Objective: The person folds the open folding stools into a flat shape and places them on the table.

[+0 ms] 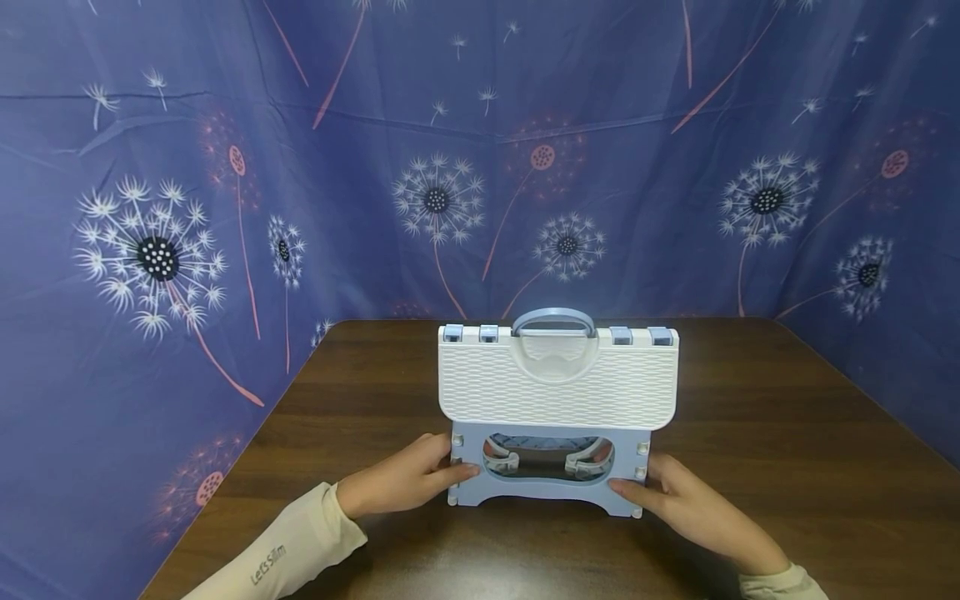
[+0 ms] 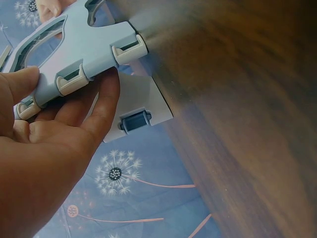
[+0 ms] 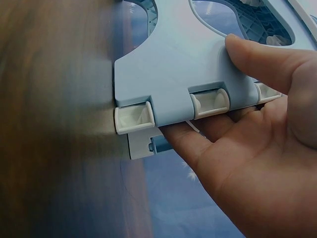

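Observation:
A folding step stool (image 1: pixel 555 392) stands on the table, partly folded. Its white textured top panel hangs tilted toward me, and a blue handle (image 1: pixel 553 314) arches above the top edge. Below it, the light blue leg panel (image 1: pixel 551 493) has an oval opening. My left hand (image 1: pixel 408 477) grips that panel's left edge, thumb on the front face and fingers behind. At the opposite edge my right hand (image 1: pixel 686 504) holds the panel the same way. White hinge pieces (image 3: pixel 210 103) line the edge beside the right fingers. Another white panel (image 2: pixel 141 106) shows behind the left fingers.
The dark wooden table (image 1: pixel 360 383) extends around the stool on all sides. Behind it and along both sides hangs a blue cloth (image 1: pixel 337 208) with a dandelion print. Pale long sleeves (image 1: pixel 285 542) cover both forearms.

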{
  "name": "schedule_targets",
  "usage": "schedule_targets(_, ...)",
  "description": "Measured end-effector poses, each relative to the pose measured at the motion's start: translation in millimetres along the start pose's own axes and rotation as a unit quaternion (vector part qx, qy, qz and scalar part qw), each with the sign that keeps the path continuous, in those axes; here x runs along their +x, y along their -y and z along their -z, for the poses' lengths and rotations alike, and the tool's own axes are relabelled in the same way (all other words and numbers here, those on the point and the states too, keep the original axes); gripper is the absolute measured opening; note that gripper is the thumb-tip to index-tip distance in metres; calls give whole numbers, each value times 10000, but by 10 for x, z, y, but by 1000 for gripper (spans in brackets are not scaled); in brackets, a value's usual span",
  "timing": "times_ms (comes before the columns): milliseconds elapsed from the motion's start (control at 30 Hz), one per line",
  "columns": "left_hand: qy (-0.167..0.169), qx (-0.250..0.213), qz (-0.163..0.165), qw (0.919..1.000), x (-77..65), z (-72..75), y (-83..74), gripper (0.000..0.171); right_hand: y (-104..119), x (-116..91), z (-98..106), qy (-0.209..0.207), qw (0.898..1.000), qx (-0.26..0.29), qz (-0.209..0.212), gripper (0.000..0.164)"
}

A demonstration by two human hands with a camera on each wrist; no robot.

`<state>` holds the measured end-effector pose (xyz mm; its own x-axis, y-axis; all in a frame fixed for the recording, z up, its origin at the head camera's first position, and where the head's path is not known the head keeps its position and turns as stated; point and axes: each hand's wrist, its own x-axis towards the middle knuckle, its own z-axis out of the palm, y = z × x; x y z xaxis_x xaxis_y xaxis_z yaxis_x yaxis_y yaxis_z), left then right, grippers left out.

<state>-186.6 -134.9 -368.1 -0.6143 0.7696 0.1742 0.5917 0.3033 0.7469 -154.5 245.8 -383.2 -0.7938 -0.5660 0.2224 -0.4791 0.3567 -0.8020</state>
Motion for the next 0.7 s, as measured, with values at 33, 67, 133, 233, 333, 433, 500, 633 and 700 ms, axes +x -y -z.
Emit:
schedule_targets(33,10,-20,7,10000,1,0,1,44,-1,0,0,3,10000,-1,22,31)
schedule_targets(67,9,-35,8,10000,3,0,1,44,-1,-1,-1,4,10000,1,34,30)
schedule_targets(133,26,-34,5,10000,2,-1,4,44,2,-3,-1,11,10000,10,3,32)
schedule_targets(233,13,-17,3,10000,3,-1,6,44,5,-6,2,24,10000,26,-73,34)
schedule_targets(333,2,12,-1,10000,1,-2,5,43,8,-6,6,47,9999,39,-138,35)
schedule_targets(433,-6,-6,21,10000,-2,-3,1,42,9,-6,8,71,9998,60,-165,35)
schedule_targets(500,-14,-30,55,10000,-4,-4,-6,42,10,-6,10,95,9998,88,-169,35)
schedule_targets(633,-10,-47,95,9999,-7,-3,-15,44,12,-7,13,104,9997,105,-179,34)
schedule_targets(700,-9,-49,97,9999,-7,-1,-20,44,13,-8,12,98,9997,107,-187,34)
